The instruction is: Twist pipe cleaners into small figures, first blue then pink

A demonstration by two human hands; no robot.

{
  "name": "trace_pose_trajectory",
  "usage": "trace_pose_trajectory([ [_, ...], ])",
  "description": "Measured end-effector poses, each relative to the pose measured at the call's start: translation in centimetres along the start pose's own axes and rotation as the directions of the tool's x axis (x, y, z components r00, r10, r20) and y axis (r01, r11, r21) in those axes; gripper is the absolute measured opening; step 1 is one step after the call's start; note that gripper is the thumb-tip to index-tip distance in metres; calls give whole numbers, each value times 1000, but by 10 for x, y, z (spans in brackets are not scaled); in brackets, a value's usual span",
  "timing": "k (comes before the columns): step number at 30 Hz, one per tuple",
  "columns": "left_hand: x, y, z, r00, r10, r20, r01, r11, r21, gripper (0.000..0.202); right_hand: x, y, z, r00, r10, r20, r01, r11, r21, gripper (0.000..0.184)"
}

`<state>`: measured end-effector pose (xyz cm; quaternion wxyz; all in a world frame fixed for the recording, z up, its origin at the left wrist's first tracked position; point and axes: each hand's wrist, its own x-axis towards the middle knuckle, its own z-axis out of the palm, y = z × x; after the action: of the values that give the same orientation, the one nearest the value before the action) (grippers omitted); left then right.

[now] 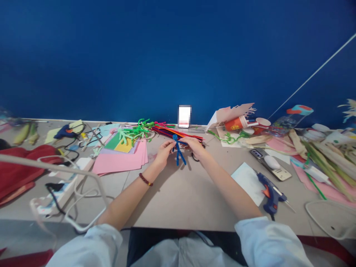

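Holding up one stick figure of blue fuzzy craft wire, two bare hands above a grey tabletop.

Left hand: fingertips drawn narrow, pinching the figure at its side, just below the head; wrist bears a dark red beaded bracelet.

Right hand: fingers closed narrow on the figure's opposite outstretched arm; far fingertips hidden.

Position of figure: between the hands, upright, head end away from the wearer, legs towards the wearer and parted.

State of work: judged well advanced. Present: rounded head, arms to either side, two legs. Remaining: perhaps adjustment of the arms, where the fingers grip; whether anything else is wanting cannot be told.

Stock beyond the hands: one bundle of loose red, orange and dark fuzzy wires; one clear flat ruler, just beside it; one upright phone with a bright screen, contents blurred.

Left side: bright green fuzzy-wire shapes, branching, on coloured sheets; pink paper sheets.

Right side: one dark blue glue gun with orange trigger, near a pale blue sheet; not in hand.
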<state>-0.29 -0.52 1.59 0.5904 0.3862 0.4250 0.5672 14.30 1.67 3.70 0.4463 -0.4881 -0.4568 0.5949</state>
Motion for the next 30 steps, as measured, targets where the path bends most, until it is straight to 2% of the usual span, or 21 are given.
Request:
trace_pose_trajectory([
  [6, -1, 8, -1, 997, -28, 69, 28, 1000, -3, 23, -3, -6, -6, 976, 102, 190, -121, 988, 92, 15],
  [11, -1, 13, -1, 997, 2, 81, -4, 1000, 25, 22, -6, -9, -5, 962, 127, 244, -168, 973, 157, 23],
  [18, 0, 14, 0, 993, 53, 102, -60, 996, 65, 26, -7, -8, -5, 967, 124, 221, -167, 968, 187, 21],
  [23, -1, 15, 3, 995, -61, 74, 67, 994, -81, 32, -7, -4, 0, 966, 21, 259, -86, 966, 243, 23],
  [30, -1, 7, 2, 995, -88, 38, 93, 988, -124, 34, -3, 2, 1, 963, 106, 247, -175, 944, 278, 20],
])
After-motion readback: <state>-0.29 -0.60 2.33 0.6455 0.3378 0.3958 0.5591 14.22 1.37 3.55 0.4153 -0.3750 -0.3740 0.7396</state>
